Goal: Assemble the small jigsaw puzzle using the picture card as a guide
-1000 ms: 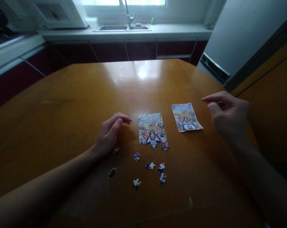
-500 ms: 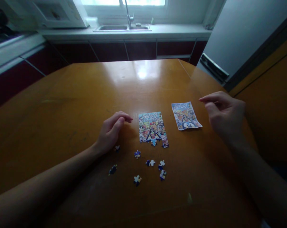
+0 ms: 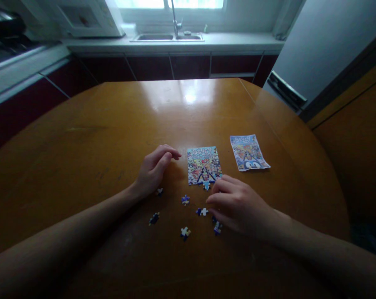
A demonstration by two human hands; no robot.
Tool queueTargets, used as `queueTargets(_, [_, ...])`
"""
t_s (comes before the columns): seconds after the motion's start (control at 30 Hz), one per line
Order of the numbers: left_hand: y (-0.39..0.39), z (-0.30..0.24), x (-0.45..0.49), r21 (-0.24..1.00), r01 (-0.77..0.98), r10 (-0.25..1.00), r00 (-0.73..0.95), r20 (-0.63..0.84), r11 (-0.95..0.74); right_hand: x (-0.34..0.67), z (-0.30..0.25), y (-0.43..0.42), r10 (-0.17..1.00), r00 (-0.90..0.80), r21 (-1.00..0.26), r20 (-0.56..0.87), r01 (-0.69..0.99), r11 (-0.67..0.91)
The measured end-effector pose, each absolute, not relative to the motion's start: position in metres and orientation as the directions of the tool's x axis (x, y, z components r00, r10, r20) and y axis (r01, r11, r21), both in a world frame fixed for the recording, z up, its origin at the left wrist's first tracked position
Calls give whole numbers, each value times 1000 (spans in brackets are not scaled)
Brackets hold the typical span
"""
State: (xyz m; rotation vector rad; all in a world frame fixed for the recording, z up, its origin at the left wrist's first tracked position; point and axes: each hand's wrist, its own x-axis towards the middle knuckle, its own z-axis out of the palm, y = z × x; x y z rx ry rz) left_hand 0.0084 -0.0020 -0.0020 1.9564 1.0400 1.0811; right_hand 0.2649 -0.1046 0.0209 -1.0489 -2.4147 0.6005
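Note:
A partly joined jigsaw puzzle (image 3: pixel 203 164) with a crowded, colourful picture lies flat on the wooden table. My left hand (image 3: pixel 155 168) rests on its side just left of it, fingers loosely bent and nothing in them. Over the puzzle's lower right corner and the loose pieces below hovers my right hand (image 3: pixel 237 203), thumb and forefinger apart; it hides some pieces. Close to its thumb are a white and dark puzzle piece (image 3: pixel 202 211) and a blue-white piece (image 3: pixel 217 228). A purple-blue piece (image 3: pixel 185 199) lies between my hands.
A creased picture sheet (image 3: pixel 249 153) lies right of the puzzle. Other loose pieces are a dark one (image 3: pixel 154 218), a pale one (image 3: pixel 185 233) and a small one (image 3: pixel 159 191) by my left wrist. Beyond the table (image 3: pixel 113 112) are a sink (image 3: pixel 156 37) and a fridge (image 3: pixel 312 54).
My right hand has come from beyond the picture sheet, leftward and down, over the loose pieces. My left hand stays beside the puzzle. The view has shifted slightly.

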Motion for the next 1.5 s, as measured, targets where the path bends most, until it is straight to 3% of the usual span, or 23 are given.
queueTargets(0.17, [-2,-2,8,830,315,870,345,353,-461,248,11,-119,775,-612,-474,158,642,603])
queueTargets(0.47, [-1,-4,6,827,302,862,350,366,-474,237,2,-124,801,-573,-386,174,709,590])
queueTargets(0.9, [-2,-2,7,826,315,868,341,361,-467,238,1,-123,819,-547,-415,171,714,564])
queueTargets(1.13, [-2,-4,6,821,305,858,351,375,-483,243,3,-117,823,-542,-509,173,666,545])
queueTargets(1.37, [-2,-3,6,827,292,857,357,372,-481,274,11,-86,890,-392,-548,234,703,453])
queueTargets(1.5, [-1,-4,5,820,293,851,364,379,-491,279,8,-80,894,-391,-532,219,720,446])
